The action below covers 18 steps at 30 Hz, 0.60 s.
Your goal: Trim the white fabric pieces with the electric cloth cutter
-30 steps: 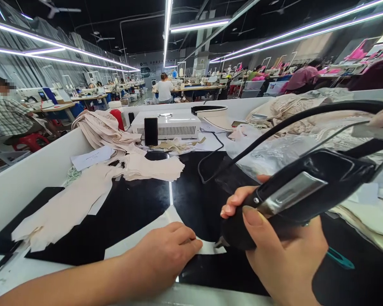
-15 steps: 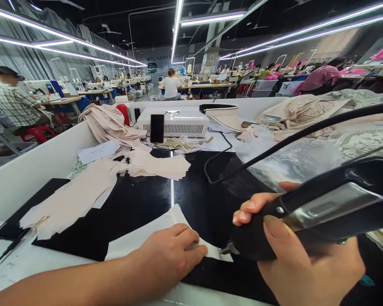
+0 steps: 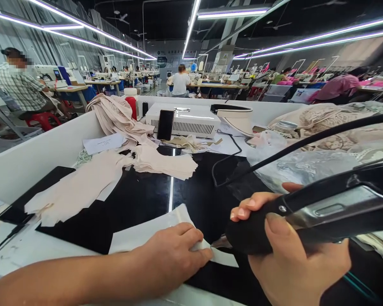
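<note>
Cutter (image 3: 306, 221) tip at white strip (image 3: 153, 225); fabric pile (image 3: 166, 163) beyond.

A black mat (image 3: 140, 199) covers the middle of the white-walled table (image 3: 35, 157). At 12 o'clock stands a white vented box (image 3: 191, 121), with a black phone (image 3: 165, 124) leaning upright against its front. Just below, a stack of cut beige pieces (image 3: 166, 163) lies on the mat, and longer beige strips (image 3: 79, 187) trail toward 9 o'clock. A printed sheet (image 3: 104, 143) and a heap of beige garments (image 3: 115, 114) sit at 11 o'clock, beside a red canister (image 3: 133, 106). At 2 o'clock lie a clear plastic bag (image 3: 300, 163) and lace cloth (image 3: 332, 123). Beyond, a person in a checked shirt (image 3: 19, 87) sits at 10 o'clock.
</note>
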Each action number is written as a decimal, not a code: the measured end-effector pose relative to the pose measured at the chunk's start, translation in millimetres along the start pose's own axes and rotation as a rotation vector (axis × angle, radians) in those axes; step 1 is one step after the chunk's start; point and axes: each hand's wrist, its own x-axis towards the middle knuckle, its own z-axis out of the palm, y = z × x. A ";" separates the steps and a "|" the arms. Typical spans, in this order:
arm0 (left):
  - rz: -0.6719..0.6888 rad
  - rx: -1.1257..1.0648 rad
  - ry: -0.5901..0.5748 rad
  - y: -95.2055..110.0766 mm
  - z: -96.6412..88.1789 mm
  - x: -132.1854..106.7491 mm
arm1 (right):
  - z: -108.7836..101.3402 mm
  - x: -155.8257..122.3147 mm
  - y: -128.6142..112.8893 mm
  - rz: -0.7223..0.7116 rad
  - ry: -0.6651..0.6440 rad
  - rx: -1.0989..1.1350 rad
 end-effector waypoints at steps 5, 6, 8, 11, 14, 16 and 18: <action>-0.005 0.023 -0.015 -0.1 -0.7 3.2 | 0.0 -0.6 0.6 0.029 0.008 -0.003; -0.008 0.026 -0.027 -0.1 -1.0 3.4 | 0.3 -1.0 1.4 0.031 0.011 0.002; -0.006 0.031 -0.045 0.0 -1.6 3.7 | 1.2 -1.9 3.6 0.025 0.006 0.011; 0.002 0.044 -0.026 0.1 -1.4 4.2 | 3.0 -2.7 6.8 0.004 -0.013 -0.003; -0.001 0.053 -0.008 0.4 -0.4 4.9 | 4.5 -2.6 8.5 0.020 -0.010 -0.015; 0.000 0.053 -0.017 0.6 -0.5 5.2 | 5.1 -1.7 8.7 0.035 -0.005 -0.005; 0.005 0.052 -0.024 0.7 -1.4 5.1 | 5.5 -0.3 8.8 0.028 -0.007 0.010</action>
